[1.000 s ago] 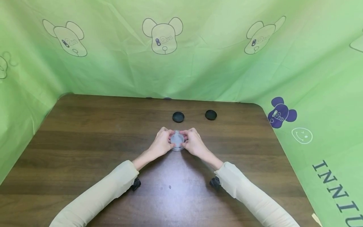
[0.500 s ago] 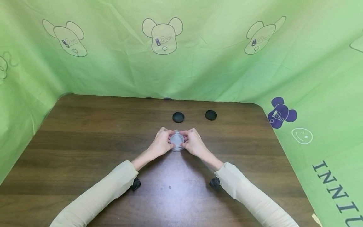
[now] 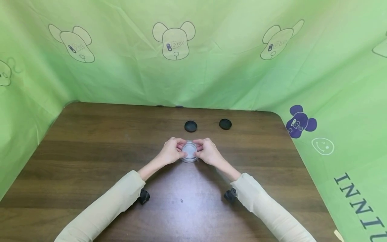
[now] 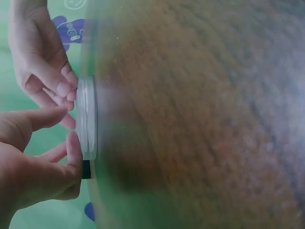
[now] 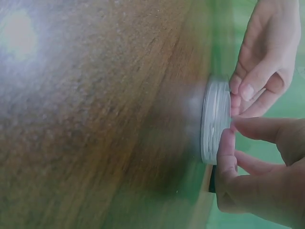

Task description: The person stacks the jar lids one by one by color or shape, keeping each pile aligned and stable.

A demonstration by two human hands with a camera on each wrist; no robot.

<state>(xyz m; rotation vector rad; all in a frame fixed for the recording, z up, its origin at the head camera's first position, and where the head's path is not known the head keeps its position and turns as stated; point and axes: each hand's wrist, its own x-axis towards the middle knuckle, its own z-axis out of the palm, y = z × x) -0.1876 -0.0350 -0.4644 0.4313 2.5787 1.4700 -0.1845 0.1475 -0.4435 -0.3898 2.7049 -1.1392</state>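
A clear, round, shallow plastic container (image 3: 189, 151) sits flat on the table between the two hands. Its ridged sides show in the left wrist view (image 4: 87, 119) and the right wrist view (image 5: 215, 121). The left hand (image 3: 171, 152) is at the container's left edge, thumb and fingers spread apart and slightly bent. On the opposite edge is the right hand (image 3: 209, 153), in a similar pose. Fingertips of both hands touch or hover at the container's upper rim; the exact contact is hard to tell. Neither hand is seen wrapped around it.
Two black round lids or shallow caps, one (image 3: 190, 126) straight behind the container and one (image 3: 225, 124) farther right, lie on the brown wooden table (image 3: 105, 144). A green printed curtain (image 3: 211, 77) closes off the back and sides. A small speck (image 3: 181, 201) lies near the front.
Both hands have spread slightly apart around the container, their fingers a little straighter. The whole head view has shifted slightly. The container and black lids stay in place on the table.
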